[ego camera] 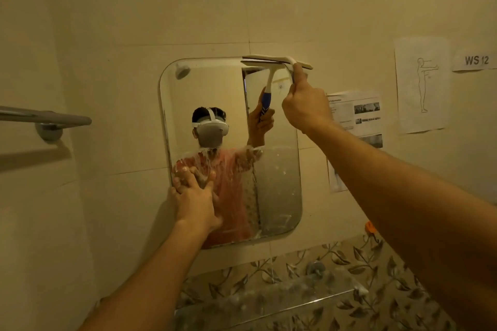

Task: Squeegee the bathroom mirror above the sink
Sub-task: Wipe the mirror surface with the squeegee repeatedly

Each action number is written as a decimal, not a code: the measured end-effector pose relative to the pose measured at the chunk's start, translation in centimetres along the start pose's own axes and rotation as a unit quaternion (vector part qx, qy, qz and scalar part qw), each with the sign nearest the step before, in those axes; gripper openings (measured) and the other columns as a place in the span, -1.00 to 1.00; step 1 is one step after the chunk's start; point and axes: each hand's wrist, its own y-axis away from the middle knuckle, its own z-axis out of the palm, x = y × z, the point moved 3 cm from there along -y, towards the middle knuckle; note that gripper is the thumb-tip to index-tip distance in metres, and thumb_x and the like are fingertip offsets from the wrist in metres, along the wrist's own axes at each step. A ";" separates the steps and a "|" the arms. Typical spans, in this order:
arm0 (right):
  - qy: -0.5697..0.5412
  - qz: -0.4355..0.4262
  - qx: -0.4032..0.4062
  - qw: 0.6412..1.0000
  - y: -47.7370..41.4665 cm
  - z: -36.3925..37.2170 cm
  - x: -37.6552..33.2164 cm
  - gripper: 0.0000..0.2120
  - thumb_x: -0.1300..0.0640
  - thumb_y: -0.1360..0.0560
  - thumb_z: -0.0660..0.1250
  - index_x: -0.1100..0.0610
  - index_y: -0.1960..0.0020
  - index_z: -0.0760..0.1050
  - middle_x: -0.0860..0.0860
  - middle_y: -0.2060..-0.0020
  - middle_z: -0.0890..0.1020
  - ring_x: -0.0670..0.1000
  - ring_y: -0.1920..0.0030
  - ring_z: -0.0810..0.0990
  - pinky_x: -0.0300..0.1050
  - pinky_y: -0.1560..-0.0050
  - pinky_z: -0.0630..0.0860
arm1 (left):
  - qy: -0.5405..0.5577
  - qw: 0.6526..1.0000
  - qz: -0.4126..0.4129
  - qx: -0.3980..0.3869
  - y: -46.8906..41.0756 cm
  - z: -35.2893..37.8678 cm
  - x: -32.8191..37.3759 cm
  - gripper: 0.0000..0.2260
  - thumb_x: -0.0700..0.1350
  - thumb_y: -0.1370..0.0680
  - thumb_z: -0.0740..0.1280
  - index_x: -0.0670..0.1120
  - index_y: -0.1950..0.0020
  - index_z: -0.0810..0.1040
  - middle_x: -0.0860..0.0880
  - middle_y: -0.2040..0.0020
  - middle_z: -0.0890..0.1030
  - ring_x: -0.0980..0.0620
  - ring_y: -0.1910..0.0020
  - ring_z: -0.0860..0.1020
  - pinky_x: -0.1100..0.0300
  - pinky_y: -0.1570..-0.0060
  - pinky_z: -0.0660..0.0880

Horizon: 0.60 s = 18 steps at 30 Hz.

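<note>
A rounded rectangular mirror (277, 183) hangs on the cream tiled wall. Its upper half looks wiped, while the lower half carries soapy streaks and droplets. My right hand (306, 105) grips the handle of a white squeegee (277, 59), whose blade lies level across the mirror's top right edge. The blue part of the handle shows only in the reflection. My left hand (195, 201) is pressed flat against the mirror's lower left edge with fingers spread. The sink is out of view.
A grey towel bar (45, 118) juts from the left wall. Paper sheets (422, 83) and a "WS 12" label (476, 60) are taped right of the mirror. A glass shelf (269, 301) sits below it, against leaf-patterned tiles.
</note>
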 end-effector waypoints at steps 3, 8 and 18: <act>0.014 0.000 0.001 1.000 1.5 0.9 1.1 -0.38 0.11 -0.70 0.06 -0.18 -0.64 -0.16 0.07 0.30 0.47 0.00 0.37 0.47 -0.13 0.44 0.37 | 0.003 1.000 0.006 0.005 -0.1 0.1 -0.1 0.00 0.35 -0.39 0.35 0.16 -0.63 -0.18 -0.42 -0.52 -0.19 -0.49 -0.51 0.04 -0.27 -0.48 0.13; 0.007 0.022 -0.006 1.000 4.8 2.7 3.1 -0.38 0.08 -0.70 0.06 -0.17 -0.63 -0.17 0.09 0.32 0.50 0.04 0.38 0.51 -0.04 0.43 0.51 | -0.001 1.000 0.004 0.002 -0.2 -0.1 -0.2 0.03 0.38 -0.36 0.36 0.17 -0.63 -0.17 -0.40 -0.54 -0.17 -0.48 -0.50 0.08 -0.27 -0.48 0.16; -0.041 0.111 -0.045 0.992 12.7 5.5 5.5 -0.42 0.02 -0.71 0.01 -0.21 -0.63 -0.18 0.09 0.32 0.54 0.02 0.39 0.51 -0.09 0.46 0.44 | -0.013 1.000 0.003 -0.003 0.1 -0.5 -0.2 0.05 0.42 -0.35 0.38 0.17 -0.63 -0.15 -0.41 -0.53 -0.16 -0.45 -0.48 0.15 -0.23 -0.44 0.24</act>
